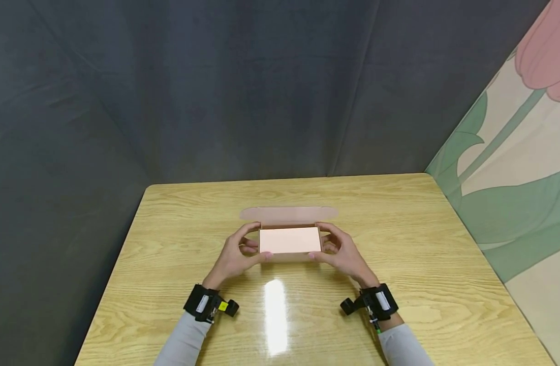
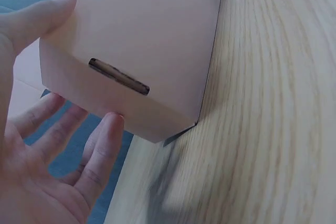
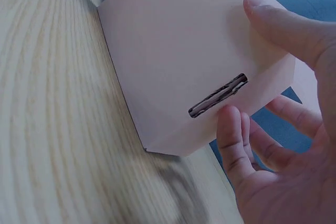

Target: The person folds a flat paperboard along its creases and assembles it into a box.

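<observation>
A pale pink cardboard box [image 1: 290, 258] is held over the middle of the wooden table, its lid [image 1: 289, 213] standing open on the far side. A flat, lighter pink rectangle [image 1: 290, 240] fills the opening. My left hand [image 1: 236, 255] grips the left end, thumb on the near face and fingers along the side. Mirroring it, my right hand [image 1: 341, 252] grips the right end. Both wrist views show a narrow slot near a corner of the box, the left slot [image 2: 118, 76] and the right slot [image 3: 218, 96]. The box's lower edge is close to the tabletop.
The light wooden table [image 1: 188, 213] extends around the box. A dark grey curtain [image 1: 261, 101] hangs behind it and at the left. On the right is a cream cloth [image 1: 499, 203] with a tulip print. Each wrist carries a black camera mount.
</observation>
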Demonstrator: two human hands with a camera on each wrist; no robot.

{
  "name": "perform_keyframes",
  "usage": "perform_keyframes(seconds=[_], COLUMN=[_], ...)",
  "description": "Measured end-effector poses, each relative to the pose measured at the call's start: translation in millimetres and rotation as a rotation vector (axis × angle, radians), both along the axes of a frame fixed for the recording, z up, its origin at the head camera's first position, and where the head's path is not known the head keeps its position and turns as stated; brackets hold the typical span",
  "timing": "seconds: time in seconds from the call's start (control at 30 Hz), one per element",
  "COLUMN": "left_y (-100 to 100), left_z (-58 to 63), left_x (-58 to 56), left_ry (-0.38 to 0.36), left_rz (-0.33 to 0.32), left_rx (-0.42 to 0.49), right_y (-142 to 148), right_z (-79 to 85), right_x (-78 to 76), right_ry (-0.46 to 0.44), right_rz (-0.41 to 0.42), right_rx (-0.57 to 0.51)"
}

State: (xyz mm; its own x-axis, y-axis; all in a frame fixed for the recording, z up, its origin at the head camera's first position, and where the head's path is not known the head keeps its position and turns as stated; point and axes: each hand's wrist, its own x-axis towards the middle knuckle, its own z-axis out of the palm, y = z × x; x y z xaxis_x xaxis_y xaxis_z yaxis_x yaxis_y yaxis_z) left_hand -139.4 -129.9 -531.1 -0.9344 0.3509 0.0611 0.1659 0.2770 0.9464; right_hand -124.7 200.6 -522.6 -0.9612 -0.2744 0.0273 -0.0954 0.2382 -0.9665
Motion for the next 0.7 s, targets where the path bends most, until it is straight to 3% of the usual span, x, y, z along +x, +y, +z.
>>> perform_keyframes(seconds=[0.43,0.7], left_y=[1.6,2.9], left_z=[1.8,3.1], left_x=[-2.3,-2.1], left_ry=[-0.070,-0.087], left_rz=[-0.009,-0.006], left_rx=[0.062,0.078], right_y=[0.4,-0.2], right_z=[-2.5,-0.1], right_x=[-4.1,-4.4], right_ry=[-0.075,-0.094], right_rz=[0.008,0.023], right_rx=[-0.109,-0.094])
